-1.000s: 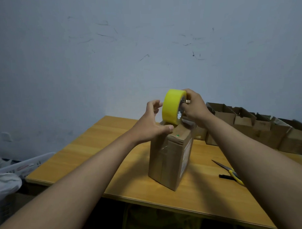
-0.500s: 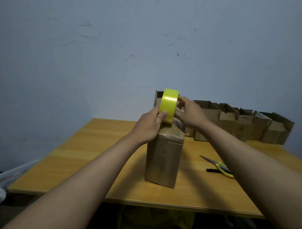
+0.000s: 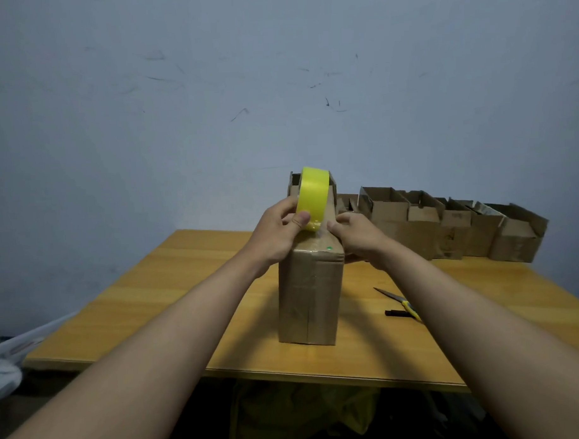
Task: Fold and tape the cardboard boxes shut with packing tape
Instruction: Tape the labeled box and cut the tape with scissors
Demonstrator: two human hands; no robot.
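While the left hand grips the yellow packing tape roll with its thumb over the roll's near face, the right hand rests on the right top edge of the upright cardboard box, fingers loosely curled; whether it pinches the tape's free end I cannot tell. The box stands on end near the middle of the wooden table, and the roll sits on its top face, where a strip of clear film seems to lead off the roll.

The step in hand looks like laying tape along the top seam. The next move probably calls for pulling the roll away along the seam while the other hand presses the stuck end flat, then cutting; yellow-handled scissors lie toward the table's right edge.

A row of open cardboard boxes waits along the far right edge.

No writing is readable; only a small green dot marks the box top.
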